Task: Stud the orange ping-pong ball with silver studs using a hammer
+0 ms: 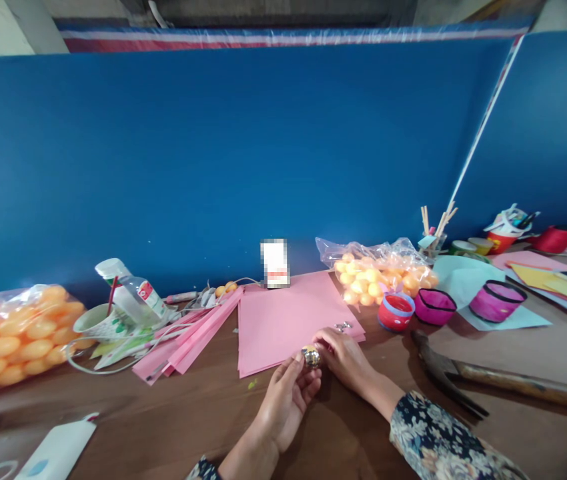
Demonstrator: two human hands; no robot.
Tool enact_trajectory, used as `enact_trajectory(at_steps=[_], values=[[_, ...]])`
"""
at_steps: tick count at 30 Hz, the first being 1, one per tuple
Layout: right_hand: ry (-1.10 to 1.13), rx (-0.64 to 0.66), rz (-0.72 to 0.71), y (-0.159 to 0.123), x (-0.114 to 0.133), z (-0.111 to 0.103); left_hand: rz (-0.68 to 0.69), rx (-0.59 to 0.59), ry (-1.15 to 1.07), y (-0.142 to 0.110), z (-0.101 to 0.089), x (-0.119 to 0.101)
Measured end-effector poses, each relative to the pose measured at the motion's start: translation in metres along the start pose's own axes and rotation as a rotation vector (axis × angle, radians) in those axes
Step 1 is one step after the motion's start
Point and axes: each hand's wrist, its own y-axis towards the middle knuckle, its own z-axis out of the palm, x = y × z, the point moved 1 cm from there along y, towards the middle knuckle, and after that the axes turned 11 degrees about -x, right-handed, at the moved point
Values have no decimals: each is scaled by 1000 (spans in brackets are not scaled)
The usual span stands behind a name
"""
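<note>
Between my two hands, just in front of the pink paper sheets (283, 327), is a small shiny gold-and-silver metal ball (310, 357). My left hand (286, 397) pinches it from the left between thumb and fingers, palm partly turned up. From the right, my right hand (346, 360) meets the ball with thumb and fingertips drawn together; its exact contact is partly hidden. A few little silver metal pieces (344, 327) lie on the pink paper beyond my right hand.
A claw hammer (508, 380) lies right of my right arm. Fabric rings (435, 307) and a bag of orange balls (378, 277) stand behind it. Leftward are pink strips (198, 340), a plastic bottle (138, 303), a cup (94, 323) and another ball bag (18, 337). A blue partition (243, 153) closes the back.
</note>
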Motion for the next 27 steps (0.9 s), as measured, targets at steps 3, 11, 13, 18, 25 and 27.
enact_trajectory(at_steps=[3, 11, 13, 18, 25, 27], values=[[-23, 37, -6, 1, -2, 2, -3, 6, 4, 0, 1, 0], [-43, 68, -12, 2, -1, 2, -2, 6, 16, -2, 1, 0], [-45, 70, -11, 2, -1, 2, -4, 4, 16, -1, 0, 0], [-51, 68, -8, 2, -2, 3, -9, 11, 20, -1, 0, 0], [-48, 74, -7, 2, -1, 2, -6, 2, 20, -1, 1, -1], [-46, 79, -7, 2, -1, 2, -5, 6, 18, -2, 1, -1]])
